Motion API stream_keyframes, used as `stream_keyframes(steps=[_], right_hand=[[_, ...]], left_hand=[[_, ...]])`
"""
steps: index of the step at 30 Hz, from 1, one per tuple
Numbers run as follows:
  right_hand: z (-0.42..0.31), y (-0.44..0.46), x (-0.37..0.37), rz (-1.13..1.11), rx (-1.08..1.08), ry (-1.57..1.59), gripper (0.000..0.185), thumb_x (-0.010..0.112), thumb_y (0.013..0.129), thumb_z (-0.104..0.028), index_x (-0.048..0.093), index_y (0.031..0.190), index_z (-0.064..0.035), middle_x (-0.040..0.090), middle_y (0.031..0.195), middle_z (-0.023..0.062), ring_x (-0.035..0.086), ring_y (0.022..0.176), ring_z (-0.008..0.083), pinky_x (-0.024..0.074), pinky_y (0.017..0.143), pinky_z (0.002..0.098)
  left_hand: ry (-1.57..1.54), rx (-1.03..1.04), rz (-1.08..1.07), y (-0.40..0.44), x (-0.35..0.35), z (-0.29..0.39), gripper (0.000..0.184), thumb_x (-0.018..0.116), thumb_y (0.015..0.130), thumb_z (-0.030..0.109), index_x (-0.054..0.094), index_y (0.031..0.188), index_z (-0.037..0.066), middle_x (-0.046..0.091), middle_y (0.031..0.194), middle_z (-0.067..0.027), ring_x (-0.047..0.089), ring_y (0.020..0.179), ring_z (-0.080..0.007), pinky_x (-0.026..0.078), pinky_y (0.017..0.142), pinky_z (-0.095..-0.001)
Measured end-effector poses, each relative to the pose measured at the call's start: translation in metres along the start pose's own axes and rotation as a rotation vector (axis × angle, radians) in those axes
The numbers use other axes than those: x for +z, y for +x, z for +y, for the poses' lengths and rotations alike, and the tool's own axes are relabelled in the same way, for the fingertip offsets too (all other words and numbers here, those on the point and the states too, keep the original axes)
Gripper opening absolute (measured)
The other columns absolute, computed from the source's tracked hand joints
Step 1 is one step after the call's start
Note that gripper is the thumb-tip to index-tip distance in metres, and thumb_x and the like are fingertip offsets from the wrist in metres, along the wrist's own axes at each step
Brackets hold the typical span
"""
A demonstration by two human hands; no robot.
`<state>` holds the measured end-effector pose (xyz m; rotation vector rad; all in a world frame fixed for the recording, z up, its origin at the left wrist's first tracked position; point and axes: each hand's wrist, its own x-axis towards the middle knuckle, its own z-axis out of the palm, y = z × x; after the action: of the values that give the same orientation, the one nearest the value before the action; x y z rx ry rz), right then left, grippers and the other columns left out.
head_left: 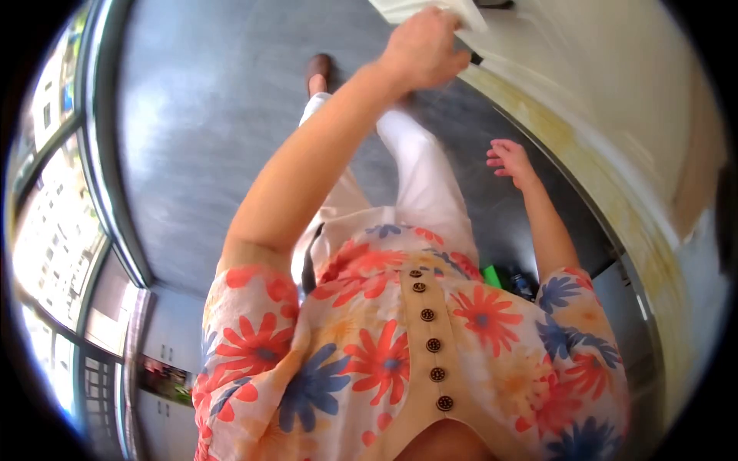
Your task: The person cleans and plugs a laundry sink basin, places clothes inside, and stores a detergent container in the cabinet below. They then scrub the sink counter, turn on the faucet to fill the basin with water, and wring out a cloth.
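My left hand [427, 48] reaches forward and across to the right, its fingers curled. It is beside a white panel [392, 9] and a small black piece [476, 58] at the wall. Blur and the hand itself hide whatever may be between the fingers. Lower on the right, my right hand [510, 162] hangs in the air above the dark floor. Its fingers are apart and loosely bent, with nothing in them.
Glass windows [58, 207] line the left side, above the grey floor [207, 100]. A pale wall [615, 84] with a yellowish band [569, 146] curves along the right. White cabinets [165, 330] stand at lower left. A green object [491, 276] shows beside my waist.
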<state>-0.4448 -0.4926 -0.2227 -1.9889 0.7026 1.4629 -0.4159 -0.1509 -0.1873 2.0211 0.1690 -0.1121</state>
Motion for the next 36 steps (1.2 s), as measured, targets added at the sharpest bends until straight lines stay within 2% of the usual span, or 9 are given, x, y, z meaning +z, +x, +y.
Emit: stream_keyframes(steps=[7,10,13,18,23,24,27,32,36], right_hand=[[-0.029,-0.037,0.015,0.032,-0.26,0.101,0.029,0.051,0.086,-0.022,0.054,0.111,-0.0059,0.062,0.089,0.0046,0.059,0.071,0.0109,0.0446,0.056,0.0235],[-0.013,-0.068,0.009,0.075,-0.622,-0.068,0.022,0.056,0.084,-0.011,0.056,0.106,-0.0039,0.062,0.086,0.0043,0.057,0.069,0.0093,0.0473,0.061,0.0233],[-0.049,-0.147,0.007,0.146,-0.716,-0.06,0.021,0.056,0.084,-0.006,0.057,0.104,-0.0018,0.062,0.087,0.0042,0.058,0.076,0.0089,0.0468,0.066,0.022],[-0.104,-0.273,-0.04,0.69,-0.998,0.206,0.019,0.056,0.081,-0.002,0.06,0.1,-0.0049,0.062,0.086,0.006,0.058,0.072,0.0093,0.0467,0.061,0.0221],[-0.157,-0.286,-0.117,1.397,-0.893,-0.17,0.035,0.058,0.075,-0.002,0.056,0.109,-0.0065,0.055,0.099,0.0128,0.056,0.076,0.0215,0.0465,0.068,0.0308],[-0.155,-0.269,-0.136,1.459,-0.784,-0.239,0.037,0.059,0.073,-0.004,0.055,0.11,-0.0067,0.054,0.1,0.0146,0.056,0.076,0.0248,0.0463,0.07,0.0326],[-0.144,-0.231,-0.164,1.505,-0.614,-0.473,0.025,0.06,0.073,-0.009,0.058,0.098,-0.0047,0.057,0.092,0.0174,0.056,0.076,0.0296,0.0464,0.067,0.0342],[-0.191,-0.224,-0.114,1.136,-0.923,-0.043,0.009,0.061,0.076,-0.006,0.058,0.084,-0.0025,0.06,0.07,0.0075,0.058,0.061,0.0181,0.0462,0.054,0.0281],[-0.301,-0.262,-0.012,0.495,-1.161,0.317,0.005,0.057,0.081,0.0,0.056,0.085,-0.0029,0.058,0.072,-0.0002,0.054,0.06,0.0057,0.0437,0.051,0.0206]], left_hand=[[0.096,-0.265,-0.087,0.077,-0.003,-0.015,0.049,0.059,0.065,0.025,0.055,0.104,-0.004,0.055,0.107,-0.027,0.052,0.102,-0.0386,0.043,0.086,-0.0397],[-0.069,-0.199,-0.088,0.092,-0.003,0.009,0.021,0.052,0.068,0.016,0.055,0.073,-0.004,0.047,0.059,-0.007,0.043,0.059,-0.0146,0.037,0.054,-0.0337],[-0.12,-0.276,-0.13,0.101,0.004,-0.015,0.02,0.054,0.069,0.016,0.055,0.072,-0.004,0.047,0.061,-0.0041,0.042,0.06,-0.0122,0.036,0.053,-0.0316],[0.078,-0.206,-0.194,0.106,0.016,-0.036,0.024,0.058,0.067,0.017,0.058,0.08,-0.004,0.055,0.066,-0.0096,0.051,0.067,-0.0174,0.041,0.057,-0.0327],[0.426,0.194,-0.357,0.084,-0.028,-0.034,0.041,0.063,0.066,0.021,0.06,0.103,0.004,0.061,0.097,-0.0195,0.062,0.081,-0.0283,0.049,0.074,-0.0371],[0.299,-0.018,-0.523,0.077,-0.052,-0.011,0.043,0.063,0.066,0.023,0.058,0.106,0.006,0.059,0.097,-0.0231,0.056,0.093,-0.0369,0.045,0.081,-0.0429],[0.291,0.134,-0.567,0.054,-0.107,0.018,0.039,0.063,0.069,0.026,0.061,0.103,0.006,0.062,0.095,-0.0169,0.06,0.086,-0.0284,0.048,0.077,-0.0365],[-0.011,0.184,-0.672,0.031,-0.194,0.095,0.031,0.06,0.078,0.016,0.06,0.107,0.004,0.062,0.101,-0.0103,0.06,0.084,-0.0177,0.048,0.075,-0.0288],[-0.575,0.137,-0.613,0.041,-0.228,0.172,0.029,0.057,0.085,0.008,0.054,0.113,0.002,0.061,0.094,-0.0062,0.057,0.084,-0.0107,0.048,0.072,-0.0234]])
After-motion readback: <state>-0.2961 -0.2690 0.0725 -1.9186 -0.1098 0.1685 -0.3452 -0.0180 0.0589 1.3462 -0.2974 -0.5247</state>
